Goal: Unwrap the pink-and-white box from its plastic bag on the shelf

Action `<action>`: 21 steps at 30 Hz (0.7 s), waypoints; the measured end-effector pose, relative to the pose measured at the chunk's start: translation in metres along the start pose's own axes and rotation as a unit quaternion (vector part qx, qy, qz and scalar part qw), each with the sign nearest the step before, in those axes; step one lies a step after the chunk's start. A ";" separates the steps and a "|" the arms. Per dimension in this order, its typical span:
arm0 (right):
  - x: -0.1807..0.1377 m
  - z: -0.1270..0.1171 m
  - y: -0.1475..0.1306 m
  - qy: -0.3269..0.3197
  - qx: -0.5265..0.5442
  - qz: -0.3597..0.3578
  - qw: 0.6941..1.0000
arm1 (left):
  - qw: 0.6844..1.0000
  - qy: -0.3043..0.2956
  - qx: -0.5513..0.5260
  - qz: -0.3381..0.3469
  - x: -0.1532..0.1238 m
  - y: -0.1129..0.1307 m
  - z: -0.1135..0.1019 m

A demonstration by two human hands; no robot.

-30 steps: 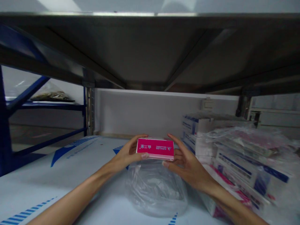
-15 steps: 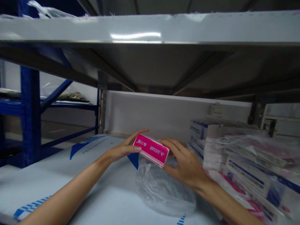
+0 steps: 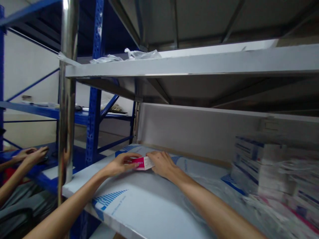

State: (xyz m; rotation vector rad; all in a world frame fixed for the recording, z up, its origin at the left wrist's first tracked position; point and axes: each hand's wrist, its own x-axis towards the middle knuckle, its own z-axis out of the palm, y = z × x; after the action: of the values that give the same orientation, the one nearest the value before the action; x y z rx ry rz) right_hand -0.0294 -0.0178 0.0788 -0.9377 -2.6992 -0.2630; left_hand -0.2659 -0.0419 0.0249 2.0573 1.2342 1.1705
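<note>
Forearms reached in from the near edge of the pale grey shelf board with blue printed stripes (image 3: 139, 205), which carried everything within reach. The left hand (image 3: 119, 163) lay toward the back left corner of that board, its fingers closed narrowly on the left end of a small flat magenta-and-white cardboard box (image 3: 142, 163). The right hand (image 3: 161, 163) pressed against the box's white right end, fingers curled over it, so the box was held between the two hands, low over the board; whether its underside touched the board could not be told.

At the far left edge of the view, well apart from these, another person's hands (image 3: 32, 154) rested on a blue metal rack shelf (image 3: 30, 110) region beyond a shiny steel upright post (image 3: 66, 109) and a perforated blue upright (image 3: 96, 99).

Along the right edge of the board, blurred stacks of white cartons with blue print (image 3: 259, 156) stood, some under clear plastic wrap (image 3: 296, 169). Behind the box, a plain white back panel (image 3: 194, 132) closed off the rear edge of the board. Above it ran a grey metal upper shelf (image 3: 194, 61), with a crumpled clear plastic bag (image 3: 129, 55) lying at its left front corner.
</note>
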 end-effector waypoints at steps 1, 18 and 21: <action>0.009 0.008 -0.006 -0.006 0.009 0.000 1.000 | 0.999 0.003 0.050 0.005 -0.005 -0.005 -0.005; 0.072 0.050 -0.049 -0.084 0.037 0.064 0.994 | 0.928 0.065 0.353 -0.102 0.003 -0.023 -0.028; 0.041 0.018 -0.058 -0.069 0.021 0.052 0.996 | 0.930 0.068 0.348 -0.093 0.004 -0.016 -0.022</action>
State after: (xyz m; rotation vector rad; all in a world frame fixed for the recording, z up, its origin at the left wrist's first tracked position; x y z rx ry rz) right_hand -0.1002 -0.0341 0.0695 -1.1173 -2.7567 -0.1237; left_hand -0.2913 -0.0317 0.0262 2.2741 2.0934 0.8653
